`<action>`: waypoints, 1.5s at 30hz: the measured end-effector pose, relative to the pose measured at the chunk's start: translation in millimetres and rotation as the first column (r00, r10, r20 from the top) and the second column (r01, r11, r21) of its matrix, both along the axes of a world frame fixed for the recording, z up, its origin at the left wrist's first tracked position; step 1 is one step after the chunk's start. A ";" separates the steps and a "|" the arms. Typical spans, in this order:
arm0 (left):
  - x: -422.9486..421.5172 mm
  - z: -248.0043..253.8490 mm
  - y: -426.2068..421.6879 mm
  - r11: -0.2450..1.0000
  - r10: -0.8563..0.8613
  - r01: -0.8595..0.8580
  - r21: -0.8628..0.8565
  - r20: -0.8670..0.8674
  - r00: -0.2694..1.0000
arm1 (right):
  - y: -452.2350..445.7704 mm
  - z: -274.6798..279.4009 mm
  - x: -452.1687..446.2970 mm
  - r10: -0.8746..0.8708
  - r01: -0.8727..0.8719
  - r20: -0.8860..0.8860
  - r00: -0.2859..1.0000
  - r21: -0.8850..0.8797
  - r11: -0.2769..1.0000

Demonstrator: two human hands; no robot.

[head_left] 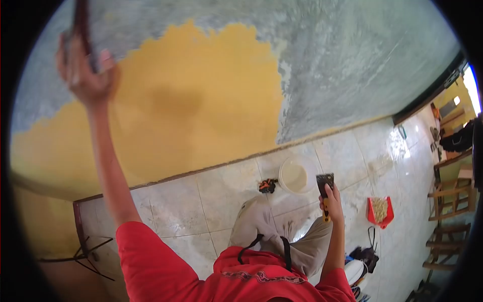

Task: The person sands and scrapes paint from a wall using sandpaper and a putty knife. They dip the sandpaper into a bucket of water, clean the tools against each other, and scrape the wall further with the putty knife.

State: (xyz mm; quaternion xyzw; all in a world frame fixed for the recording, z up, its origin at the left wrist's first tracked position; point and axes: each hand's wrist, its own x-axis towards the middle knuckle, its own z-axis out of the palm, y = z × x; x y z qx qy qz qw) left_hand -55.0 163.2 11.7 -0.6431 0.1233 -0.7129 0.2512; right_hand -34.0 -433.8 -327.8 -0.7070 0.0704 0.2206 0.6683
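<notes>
High on the left, my left hand (89, 80) is closed around a long dark tool that looks like a trowel (82, 21), pressed near or against the wall (201, 100). Motion smears it somewhat. Grey coating covers the upper part of the wall; a large yellow area shows below with a ragged border. Low on the right, above my lap, my right hand (332, 202) grips a putty knife (325, 179) with a yellow and black handle, its dark wide blade pointing up. Close to that blade on the floor stands a white bucket (297, 175) with pale stuff inside.
Beside the bucket lies a small black and orange item (268, 185). A red dustpan (380, 211) holding pale debris sits on the tiled floor (178, 211) to the right. Wooden frames (450, 199) stand along the right side, and thin dark rods (83, 256) at lower left.
</notes>
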 end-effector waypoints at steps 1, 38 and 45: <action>-5.3 -0.9 -4.9 0.997 0.063 -0.065 -0.048 -0.035 0.997 | 17.1 19.7 13.5 0.107 -0.099 0.125 0.986 -0.071 0.993; -15.3 -3.2 -5.2 0.980 0.106 -0.126 -0.153 -0.130 0.986 | 228.1 337.1 124.8 0.769 0.459 0.594 0.235 -0.766 0.451; -10.9 -5.0 -8.0 0.986 0.047 -0.058 -0.154 -0.076 0.996 | 234.7 336.0 117.3 0.767 0.485 0.583 0.266 -0.769 0.416</action>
